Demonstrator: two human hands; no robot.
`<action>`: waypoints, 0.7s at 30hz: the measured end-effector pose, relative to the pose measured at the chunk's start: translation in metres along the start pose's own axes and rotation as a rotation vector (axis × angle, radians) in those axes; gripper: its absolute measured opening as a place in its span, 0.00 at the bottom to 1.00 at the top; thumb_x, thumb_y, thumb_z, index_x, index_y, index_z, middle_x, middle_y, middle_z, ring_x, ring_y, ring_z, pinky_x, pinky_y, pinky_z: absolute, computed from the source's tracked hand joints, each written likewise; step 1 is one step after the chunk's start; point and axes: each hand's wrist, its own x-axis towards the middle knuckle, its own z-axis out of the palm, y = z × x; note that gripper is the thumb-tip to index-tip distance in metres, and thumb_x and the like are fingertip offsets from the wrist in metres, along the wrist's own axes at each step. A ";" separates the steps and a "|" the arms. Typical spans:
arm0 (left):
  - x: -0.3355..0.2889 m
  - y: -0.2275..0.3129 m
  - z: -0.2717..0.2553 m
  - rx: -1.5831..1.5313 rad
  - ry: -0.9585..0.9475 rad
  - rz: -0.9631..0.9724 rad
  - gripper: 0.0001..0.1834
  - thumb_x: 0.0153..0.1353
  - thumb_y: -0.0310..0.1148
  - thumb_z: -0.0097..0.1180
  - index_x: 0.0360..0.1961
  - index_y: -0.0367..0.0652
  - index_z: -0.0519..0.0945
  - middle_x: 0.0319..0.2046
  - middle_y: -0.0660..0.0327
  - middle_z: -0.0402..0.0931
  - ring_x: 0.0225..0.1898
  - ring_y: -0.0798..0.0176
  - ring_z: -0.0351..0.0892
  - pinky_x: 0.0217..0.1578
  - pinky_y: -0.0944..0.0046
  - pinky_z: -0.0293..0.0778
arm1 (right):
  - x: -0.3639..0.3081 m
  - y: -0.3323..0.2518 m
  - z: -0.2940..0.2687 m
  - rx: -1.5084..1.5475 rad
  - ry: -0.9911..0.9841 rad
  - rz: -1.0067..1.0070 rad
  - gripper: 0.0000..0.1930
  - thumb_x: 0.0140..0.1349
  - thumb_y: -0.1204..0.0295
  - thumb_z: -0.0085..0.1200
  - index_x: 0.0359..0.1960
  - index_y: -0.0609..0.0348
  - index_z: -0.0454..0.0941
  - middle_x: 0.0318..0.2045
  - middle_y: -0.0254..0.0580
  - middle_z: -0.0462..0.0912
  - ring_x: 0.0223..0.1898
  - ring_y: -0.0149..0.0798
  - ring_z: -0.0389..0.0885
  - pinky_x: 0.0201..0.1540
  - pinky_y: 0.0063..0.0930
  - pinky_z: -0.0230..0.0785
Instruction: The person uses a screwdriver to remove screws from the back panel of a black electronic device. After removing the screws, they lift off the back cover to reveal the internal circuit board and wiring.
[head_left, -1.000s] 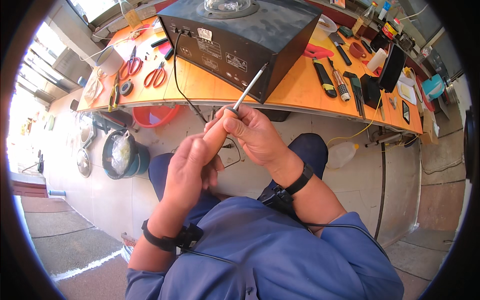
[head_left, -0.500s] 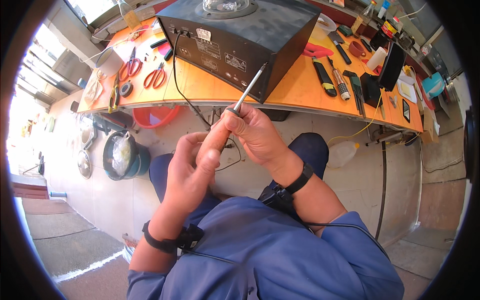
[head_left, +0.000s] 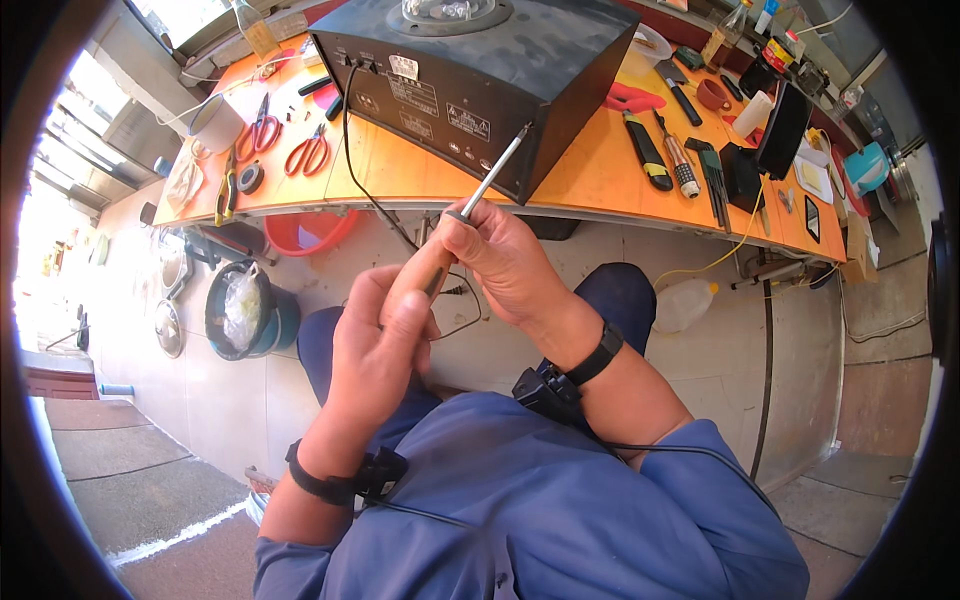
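Both my hands grip one screwdriver [head_left: 493, 174], which slants up and away from me to the right. My left hand [head_left: 372, 345] wraps round its brown handle at the near end. Further up, my right hand [head_left: 512, 262] closes round the top of the handle, thumb and fingers just below the metal shaft. The tip lies against or just in front of the upper right corner of the rear panel of a black box-shaped appliance [head_left: 570, 70]; I cannot tell whether it sits in a screw. A dark cord hangs from the panel's left side.
The appliance stands on an orange workbench [head_left: 590, 165]. On its left lie red-handled scissors [head_left: 307, 152], pliers [head_left: 227, 190] and black tape [head_left: 250, 177]. Right of it lie a utility knife [head_left: 648, 150] and a phone [head_left: 812, 220]. A bucket [head_left: 285, 320] and red basin [head_left: 310, 228] sit below.
My left hand has shifted slightly left and down along the handle, showing more of it. The screwdriver has tilted a little; its tip stays near the same corner.
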 end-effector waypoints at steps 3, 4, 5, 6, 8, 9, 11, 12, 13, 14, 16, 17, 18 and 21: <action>0.004 0.005 -0.014 -0.355 -0.167 -0.327 0.29 0.79 0.55 0.38 0.55 0.37 0.74 0.25 0.57 0.78 0.17 0.72 0.70 0.17 0.73 0.63 | -0.008 -0.004 0.004 0.093 -0.027 0.050 0.15 0.71 0.63 0.62 0.51 0.60 0.78 0.45 0.41 0.85 0.47 0.30 0.81 0.56 0.27 0.72; 0.003 0.005 -0.013 -0.339 -0.197 -0.317 0.28 0.79 0.54 0.38 0.54 0.37 0.74 0.25 0.57 0.78 0.16 0.71 0.70 0.17 0.73 0.63 | -0.011 -0.006 0.003 0.119 -0.043 0.077 0.15 0.71 0.63 0.62 0.50 0.60 0.78 0.45 0.41 0.85 0.47 0.30 0.81 0.55 0.27 0.72; 0.003 0.005 -0.012 -0.328 -0.188 -0.311 0.28 0.79 0.54 0.38 0.54 0.37 0.74 0.25 0.57 0.78 0.16 0.71 0.70 0.17 0.73 0.62 | -0.012 -0.008 0.002 0.143 -0.058 0.104 0.15 0.71 0.63 0.62 0.49 0.60 0.78 0.45 0.40 0.85 0.46 0.29 0.81 0.55 0.26 0.72; 0.002 0.004 -0.010 -0.317 -0.165 -0.323 0.28 0.79 0.54 0.37 0.54 0.37 0.74 0.24 0.57 0.78 0.16 0.71 0.70 0.17 0.73 0.62 | -0.011 -0.007 0.001 0.107 -0.064 0.083 0.15 0.71 0.63 0.62 0.50 0.61 0.78 0.45 0.41 0.85 0.46 0.30 0.81 0.54 0.27 0.72; -0.001 0.001 -0.001 -0.086 -0.040 -0.082 0.28 0.80 0.54 0.37 0.54 0.37 0.75 0.26 0.57 0.79 0.17 0.71 0.70 0.18 0.74 0.63 | -0.005 -0.004 0.000 0.012 -0.039 0.070 0.16 0.72 0.63 0.61 0.52 0.62 0.78 0.47 0.43 0.84 0.46 0.32 0.81 0.54 0.28 0.73; -0.001 0.001 0.000 0.009 -0.018 -0.037 0.28 0.80 0.53 0.36 0.53 0.37 0.75 0.26 0.57 0.79 0.17 0.72 0.70 0.18 0.74 0.63 | -0.004 -0.004 0.000 0.010 -0.064 0.038 0.16 0.72 0.63 0.61 0.51 0.62 0.79 0.47 0.43 0.84 0.46 0.32 0.82 0.54 0.28 0.73; 0.000 0.000 -0.003 -0.036 -0.080 -0.145 0.26 0.80 0.52 0.39 0.54 0.37 0.75 0.28 0.59 0.79 0.18 0.72 0.71 0.19 0.74 0.64 | -0.002 -0.005 0.000 -0.072 -0.018 0.077 0.15 0.72 0.63 0.60 0.51 0.61 0.79 0.46 0.43 0.85 0.46 0.32 0.82 0.53 0.28 0.74; 0.002 0.001 -0.009 -0.088 -0.107 -0.228 0.25 0.80 0.51 0.40 0.54 0.37 0.75 0.28 0.59 0.80 0.19 0.73 0.72 0.20 0.75 0.64 | -0.002 -0.006 0.000 -0.002 -0.065 0.055 0.14 0.72 0.64 0.61 0.50 0.61 0.79 0.45 0.42 0.85 0.46 0.31 0.82 0.52 0.28 0.74; 0.004 0.002 -0.014 -0.209 -0.189 -0.297 0.24 0.79 0.50 0.42 0.54 0.37 0.74 0.28 0.59 0.79 0.18 0.72 0.72 0.18 0.75 0.63 | -0.006 -0.009 0.000 0.037 -0.077 0.078 0.14 0.71 0.64 0.61 0.49 0.61 0.79 0.44 0.41 0.85 0.45 0.31 0.82 0.52 0.27 0.74; 0.006 0.002 -0.017 -0.350 -0.239 -0.360 0.23 0.79 0.49 0.43 0.54 0.38 0.74 0.28 0.59 0.79 0.18 0.72 0.72 0.17 0.75 0.62 | -0.008 -0.011 0.000 0.074 -0.090 0.103 0.13 0.71 0.64 0.62 0.48 0.60 0.79 0.42 0.40 0.86 0.44 0.30 0.82 0.51 0.26 0.74; 0.006 0.000 -0.017 -0.406 -0.236 -0.361 0.22 0.78 0.48 0.44 0.55 0.38 0.73 0.28 0.59 0.79 0.17 0.71 0.71 0.16 0.75 0.61 | -0.013 -0.013 -0.002 0.116 -0.077 0.137 0.13 0.70 0.65 0.63 0.47 0.60 0.79 0.42 0.39 0.86 0.45 0.30 0.82 0.51 0.26 0.73; 0.005 -0.002 -0.014 -0.319 -0.185 -0.301 0.22 0.78 0.48 0.44 0.54 0.38 0.73 0.28 0.59 0.78 0.17 0.71 0.71 0.16 0.75 0.61 | -0.015 -0.013 -0.004 0.152 -0.097 0.143 0.13 0.70 0.65 0.64 0.47 0.59 0.79 0.42 0.39 0.86 0.45 0.30 0.82 0.52 0.25 0.73; 0.002 -0.003 -0.009 -0.239 -0.142 -0.250 0.22 0.78 0.48 0.44 0.54 0.38 0.73 0.28 0.58 0.78 0.17 0.71 0.71 0.16 0.75 0.61 | -0.012 -0.011 -0.006 0.105 -0.078 0.125 0.14 0.70 0.65 0.63 0.49 0.60 0.79 0.44 0.40 0.85 0.45 0.31 0.82 0.52 0.26 0.73; -0.002 -0.004 0.002 -0.090 -0.026 -0.061 0.24 0.79 0.50 0.41 0.55 0.37 0.73 0.28 0.57 0.79 0.17 0.70 0.71 0.16 0.75 0.62 | -0.004 -0.001 -0.010 0.035 -0.084 0.054 0.15 0.70 0.66 0.63 0.52 0.61 0.78 0.47 0.43 0.85 0.48 0.34 0.83 0.54 0.27 0.74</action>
